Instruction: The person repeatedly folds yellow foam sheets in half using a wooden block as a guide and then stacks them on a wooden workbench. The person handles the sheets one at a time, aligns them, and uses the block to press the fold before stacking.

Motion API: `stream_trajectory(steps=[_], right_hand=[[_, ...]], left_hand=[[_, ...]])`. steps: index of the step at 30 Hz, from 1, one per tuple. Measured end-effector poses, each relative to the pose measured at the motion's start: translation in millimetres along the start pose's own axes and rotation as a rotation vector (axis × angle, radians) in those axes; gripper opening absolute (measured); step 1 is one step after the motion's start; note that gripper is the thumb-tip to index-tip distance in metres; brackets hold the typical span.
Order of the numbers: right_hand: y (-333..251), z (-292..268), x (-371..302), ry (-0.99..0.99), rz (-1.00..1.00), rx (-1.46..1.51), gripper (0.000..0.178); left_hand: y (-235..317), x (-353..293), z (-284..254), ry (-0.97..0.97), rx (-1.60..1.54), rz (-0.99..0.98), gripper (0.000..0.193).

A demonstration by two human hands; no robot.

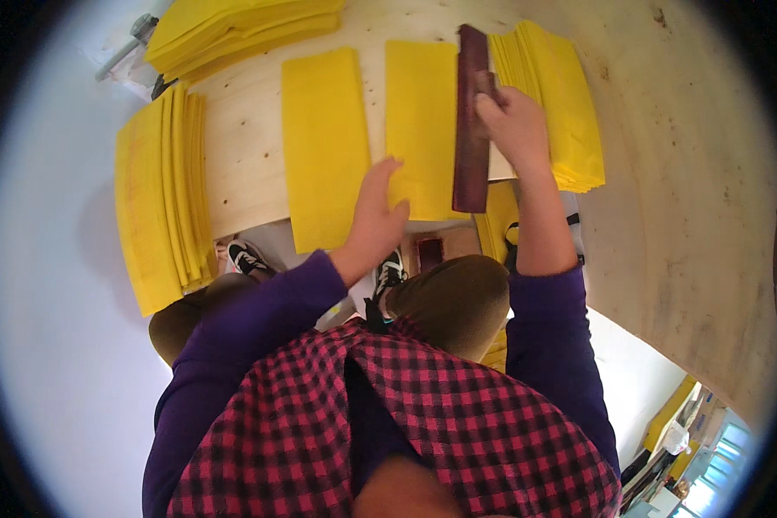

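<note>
My right hand (518,129) is closed on the small grip of a long, narrow, dark-red bar (470,164). The bar stands lengthwise over the right edge of a flat yellow fabric-like sheet (423,112); whether it touches the sheet I cannot tell. My left hand (380,216) is open, thumb and fingers apart, with nothing in it. It hovers at the lower left of that sheet, beside a second yellow sheet (324,147). Both sheets lie side by side on a pale wooden board (246,147), their near ends hanging past its edge.
A thick yellow stack (160,190) hangs over the board's left side, and another stack (557,104) lies at the right beyond my hand. More folded yellow pieces (242,30) sit at the far left. A wooden panel (673,190) extends along the right.
</note>
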State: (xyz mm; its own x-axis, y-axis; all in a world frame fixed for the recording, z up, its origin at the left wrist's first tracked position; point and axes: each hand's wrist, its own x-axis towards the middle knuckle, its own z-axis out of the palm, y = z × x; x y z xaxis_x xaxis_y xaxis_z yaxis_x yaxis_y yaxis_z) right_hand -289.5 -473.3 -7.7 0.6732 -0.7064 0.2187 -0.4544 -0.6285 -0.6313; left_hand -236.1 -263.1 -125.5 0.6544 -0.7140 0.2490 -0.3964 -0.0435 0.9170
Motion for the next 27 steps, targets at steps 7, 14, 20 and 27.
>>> stream_trajectory(steps=[7,14,20,27], right_hand=[[-17.7,56.5,28.9,-0.256,0.043,-0.426,0.040],[-3.2,90.9,33.3,-0.267,0.061,-0.504,0.038],[9.0,107.8,29.1,-0.224,0.079,-0.496,0.038],[19.5,113.8,23.9,-0.139,0.020,-0.489,0.044]], left_hand=[[20.5,-43.0,-17.5,-0.185,-0.348,-0.098,0.028],[24.1,-46.2,-36.1,-0.099,-0.271,0.044,0.023],[6.0,-49.6,-75.8,0.005,-0.143,0.049,0.023],[-38.1,-59.8,-128.5,0.328,-0.044,-0.241,0.018]])
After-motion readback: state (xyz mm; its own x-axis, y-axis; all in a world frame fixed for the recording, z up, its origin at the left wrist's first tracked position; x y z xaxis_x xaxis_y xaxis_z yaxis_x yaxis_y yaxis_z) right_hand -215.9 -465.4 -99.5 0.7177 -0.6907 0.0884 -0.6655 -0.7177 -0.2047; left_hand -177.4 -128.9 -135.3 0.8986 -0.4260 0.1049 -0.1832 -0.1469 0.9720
